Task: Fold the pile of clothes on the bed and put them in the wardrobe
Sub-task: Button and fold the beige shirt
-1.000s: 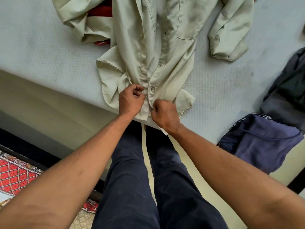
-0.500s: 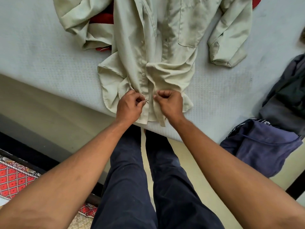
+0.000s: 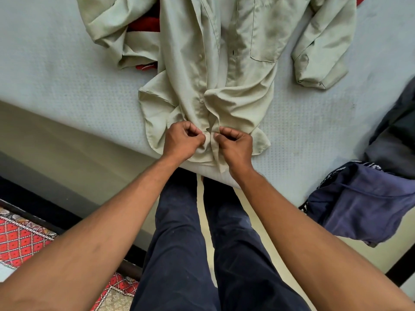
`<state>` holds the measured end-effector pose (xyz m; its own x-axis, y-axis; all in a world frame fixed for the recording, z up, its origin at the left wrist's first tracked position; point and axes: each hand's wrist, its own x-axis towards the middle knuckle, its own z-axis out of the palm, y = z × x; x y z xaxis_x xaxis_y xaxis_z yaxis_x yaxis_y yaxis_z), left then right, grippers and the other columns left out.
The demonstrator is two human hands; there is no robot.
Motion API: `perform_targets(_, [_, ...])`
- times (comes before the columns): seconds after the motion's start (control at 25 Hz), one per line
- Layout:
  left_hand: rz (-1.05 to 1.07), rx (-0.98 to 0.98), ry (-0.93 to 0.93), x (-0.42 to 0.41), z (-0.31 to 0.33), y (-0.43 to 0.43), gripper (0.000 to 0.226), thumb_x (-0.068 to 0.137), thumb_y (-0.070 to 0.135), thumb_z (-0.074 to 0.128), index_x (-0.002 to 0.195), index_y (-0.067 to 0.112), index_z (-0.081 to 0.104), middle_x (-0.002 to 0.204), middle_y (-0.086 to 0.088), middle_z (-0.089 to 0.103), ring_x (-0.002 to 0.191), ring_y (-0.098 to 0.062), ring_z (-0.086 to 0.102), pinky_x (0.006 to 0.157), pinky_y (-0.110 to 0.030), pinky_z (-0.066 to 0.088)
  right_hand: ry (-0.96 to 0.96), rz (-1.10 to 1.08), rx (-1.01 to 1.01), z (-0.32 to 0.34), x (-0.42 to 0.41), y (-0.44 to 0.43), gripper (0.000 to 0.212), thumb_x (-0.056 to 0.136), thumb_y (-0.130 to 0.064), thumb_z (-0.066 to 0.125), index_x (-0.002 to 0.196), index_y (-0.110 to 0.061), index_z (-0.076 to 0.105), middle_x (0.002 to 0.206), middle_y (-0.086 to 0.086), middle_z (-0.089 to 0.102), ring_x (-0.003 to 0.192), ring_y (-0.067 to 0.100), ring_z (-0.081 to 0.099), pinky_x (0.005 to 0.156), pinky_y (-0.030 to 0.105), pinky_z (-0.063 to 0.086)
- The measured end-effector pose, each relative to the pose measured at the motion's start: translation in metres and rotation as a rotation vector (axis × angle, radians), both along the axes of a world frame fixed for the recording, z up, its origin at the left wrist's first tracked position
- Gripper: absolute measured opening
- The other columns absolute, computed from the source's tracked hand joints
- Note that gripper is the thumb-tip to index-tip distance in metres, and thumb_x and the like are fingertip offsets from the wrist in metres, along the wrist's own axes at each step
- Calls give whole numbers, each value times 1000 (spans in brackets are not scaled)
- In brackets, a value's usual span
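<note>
A pale beige button shirt (image 3: 224, 63) lies front up on the light grey bed (image 3: 56, 81), collar end away from me and hem at the near edge. My left hand (image 3: 183, 142) pinches the left front placket near the hem. My right hand (image 3: 235, 145) pinches the right placket just beside it, thumbs almost touching. The cloth bunches up above my hands. Both sleeves lie crumpled out to the sides. A red garment (image 3: 146, 25) shows from under the left sleeve.
A folded navy garment (image 3: 363, 198) hangs over the bed's near right edge, with a dark grey one (image 3: 395, 135) behind it. My legs in dark trousers (image 3: 186, 254) stand against the bed. A red patterned rug (image 3: 20, 241) lies on the floor at left.
My right hand moved up from the hem and in beside my left hand. The two plackets came together and the cloth above them bunched.
</note>
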<state>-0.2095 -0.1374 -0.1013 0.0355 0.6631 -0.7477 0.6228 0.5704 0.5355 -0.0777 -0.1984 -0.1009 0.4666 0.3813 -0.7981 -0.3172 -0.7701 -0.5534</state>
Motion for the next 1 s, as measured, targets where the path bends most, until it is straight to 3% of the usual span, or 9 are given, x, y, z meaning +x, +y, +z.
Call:
perform_targets(0.12, [57,-23,-45,4,-3,-1,12,74,13,81,74,19,71,70,0,74,70,-15,74,71,-31,62,68,-23,23,3,5,4,20,83,3,78,103,-1,77,98,12,78,97,25,75,95,43,60])
perform_targets(0.36, [-10,10,-23,11,-4,0,9,75,12,82,81,13,75,70,3,73,64,-8,71,67,-25,61,8,-14,36,2,10,2,19,84,1,78,103,-4,78,97,10,79,95,22,76,92,40,61])
perform_targets(0.56, [8,-56,-63,10,-6,5,9,78,10,81,79,17,74,72,-2,75,70,-14,74,73,-31,63,-167,254,42,0,-2,1,17,82,-3,80,94,-15,80,88,-7,76,85,5,73,84,23,58])
perform_targets(0.76, [5,-127,-102,7,-8,11,14,79,10,82,74,19,73,70,-3,75,71,-17,76,78,-38,63,-227,148,-45,-6,-4,10,15,83,-7,79,95,-15,80,83,-13,75,81,0,72,85,21,58])
perform_targets(1.0, [22,-150,-123,7,-10,13,12,81,10,81,75,18,74,71,-4,76,72,-17,76,77,-33,63,-184,24,-47,-10,-9,13,15,82,-5,80,91,-17,79,85,-7,77,85,7,74,89,30,60])
